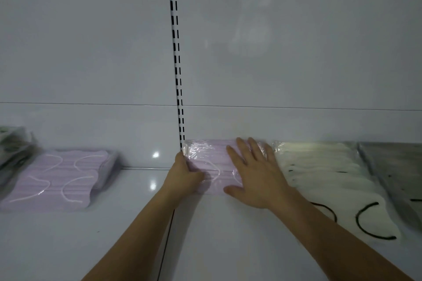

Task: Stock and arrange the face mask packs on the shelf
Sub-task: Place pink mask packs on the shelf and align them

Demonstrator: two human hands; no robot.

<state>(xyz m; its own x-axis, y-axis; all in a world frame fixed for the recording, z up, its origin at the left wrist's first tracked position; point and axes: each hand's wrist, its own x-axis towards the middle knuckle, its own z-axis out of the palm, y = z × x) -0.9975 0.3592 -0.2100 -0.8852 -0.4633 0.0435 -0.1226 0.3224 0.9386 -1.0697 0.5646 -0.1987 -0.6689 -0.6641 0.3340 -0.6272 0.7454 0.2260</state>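
A pink face mask pack (211,159) in clear plastic lies flat on the white shelf (127,223), close to the back wall just right of the slotted upright. My left hand (185,175) grips the pack's left edge, thumb on top. My right hand (253,173) rests flat on the pack's right half with fingers spread. Touching it on the right lies a white mask pack (319,180) with black ear loops. Further left sits another pink mask pack (61,178), apart from the one I hold.
A grey mask pack (397,178) lies at the far right beside the white one. A dark, blurry stack of packs (13,148) sits at the far left edge. The slotted upright (177,64) runs up the white back panel. Bare shelf shows between the two pink packs.
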